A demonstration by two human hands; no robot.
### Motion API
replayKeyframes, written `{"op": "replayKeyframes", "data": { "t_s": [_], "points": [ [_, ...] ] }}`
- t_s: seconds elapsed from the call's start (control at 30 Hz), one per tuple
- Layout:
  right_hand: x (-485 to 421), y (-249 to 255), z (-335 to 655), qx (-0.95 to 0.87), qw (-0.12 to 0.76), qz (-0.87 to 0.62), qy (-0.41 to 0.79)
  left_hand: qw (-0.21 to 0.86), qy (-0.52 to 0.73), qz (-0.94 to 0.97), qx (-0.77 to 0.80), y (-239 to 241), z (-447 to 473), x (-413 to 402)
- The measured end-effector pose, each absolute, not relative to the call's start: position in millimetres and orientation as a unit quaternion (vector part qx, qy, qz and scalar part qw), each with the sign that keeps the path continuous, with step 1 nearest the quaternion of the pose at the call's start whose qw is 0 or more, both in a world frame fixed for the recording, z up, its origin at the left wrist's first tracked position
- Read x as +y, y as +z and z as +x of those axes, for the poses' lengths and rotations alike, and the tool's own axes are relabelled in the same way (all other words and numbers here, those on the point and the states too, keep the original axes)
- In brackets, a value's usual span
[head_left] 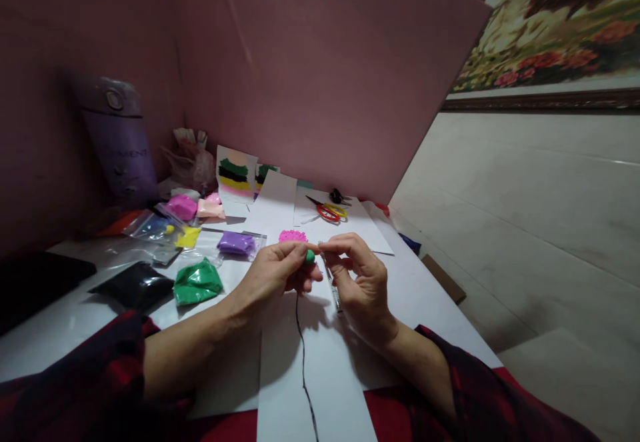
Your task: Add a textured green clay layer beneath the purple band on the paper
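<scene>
While both forearms are reaching in from the lower corners in dark red plaid sleeves (107,365), the left hand (275,265) and the right hand (363,282) are hovering over a white paper strip (280,375), fingertips nearly meeting. Left wrist is angling inward, thumb and fingers closing around a green lump (310,257), which is sitting between them above the paper. Right fingers are bending, forefinger pointing at the left fingertips; whether they are gripping anything small, I can't tell from this angle. A slim tool (334,290) is showing beside the right thumb. A black line (303,355) is running down the strip from below the left hand.

Containers, left side: 5 packets. Black packet (135,285) and green packet (199,282) are lying nearest, each holding its own colour. Purple packet (236,243), yellow packet (188,237) and pink packet (183,207) are lying farther back. A purple tumbler (123,145) is standing behind, contents hidden. Beyond the hands, 1 pair of scissors (327,213) is resting on white paper.
</scene>
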State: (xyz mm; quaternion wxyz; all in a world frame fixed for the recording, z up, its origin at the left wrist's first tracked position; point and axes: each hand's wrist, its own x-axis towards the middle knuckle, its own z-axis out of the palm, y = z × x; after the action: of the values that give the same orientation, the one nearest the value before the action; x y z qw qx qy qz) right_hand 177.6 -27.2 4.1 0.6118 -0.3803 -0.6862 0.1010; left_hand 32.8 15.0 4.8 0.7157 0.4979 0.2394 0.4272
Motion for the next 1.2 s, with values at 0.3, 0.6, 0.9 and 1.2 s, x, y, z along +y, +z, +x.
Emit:
{"op": "replayKeyframes", "data": {
  "t_s": [0.3,0.6,0.9,1.2],
  "points": [
    [-27.5,4.8,177.1,-0.684,0.611,-0.388,0.092,0.685,0.465,0.492,0.269,3.2,34.5,18.2],
    [-27.4,4.2,177.5,-0.686,0.610,-0.387,0.089,0.703,0.459,0.485,0.245,-1.6,36.2,21.7],
    [-27.2,4.0,177.5,-0.684,0.609,-0.388,0.104,0.715,0.435,0.487,0.250,7.0,32.6,13.2],
    [-27.6,4.2,177.6,-0.684,0.609,-0.392,0.093,0.705,0.463,0.475,0.250,-0.4,35.2,20.7]
  ]
}}
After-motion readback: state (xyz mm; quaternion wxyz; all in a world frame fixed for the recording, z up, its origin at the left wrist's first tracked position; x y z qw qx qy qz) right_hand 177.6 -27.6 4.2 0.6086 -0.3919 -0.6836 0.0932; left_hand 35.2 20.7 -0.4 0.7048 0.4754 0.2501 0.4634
